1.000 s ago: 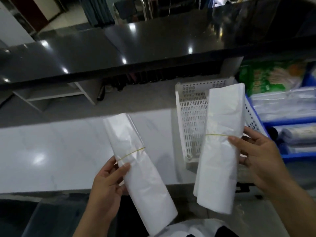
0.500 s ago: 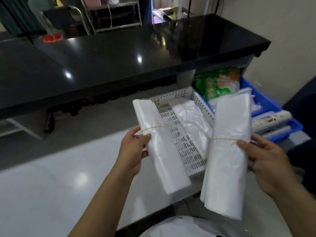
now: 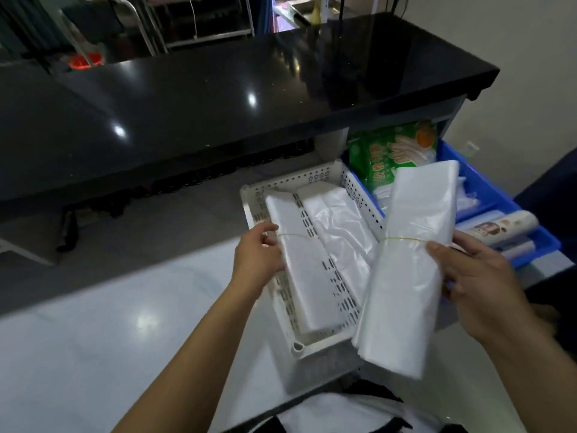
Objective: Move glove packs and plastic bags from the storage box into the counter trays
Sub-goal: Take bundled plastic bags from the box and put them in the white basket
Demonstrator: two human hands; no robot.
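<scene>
A white perforated tray stands on the white counter. My left hand holds a banded bundle of white plastic bags at its rubber band, low in the tray's left side. Another loose bag bundle lies in the tray's right half. My right hand grips a second banded bag bundle in the air over the tray's right rim. Behind it is the blue storage box with a green glove pack.
A raised black counter top runs across the back. Rolled packs lie in the blue box's near compartment. The white marble counter stretches to the left of the tray. A wall closes the right side.
My left hand has carried its bag bundle rightward and down into the tray. My right hand keeps its bundle raised beside the tray. The view has turned toward the tray and blue box.
</scene>
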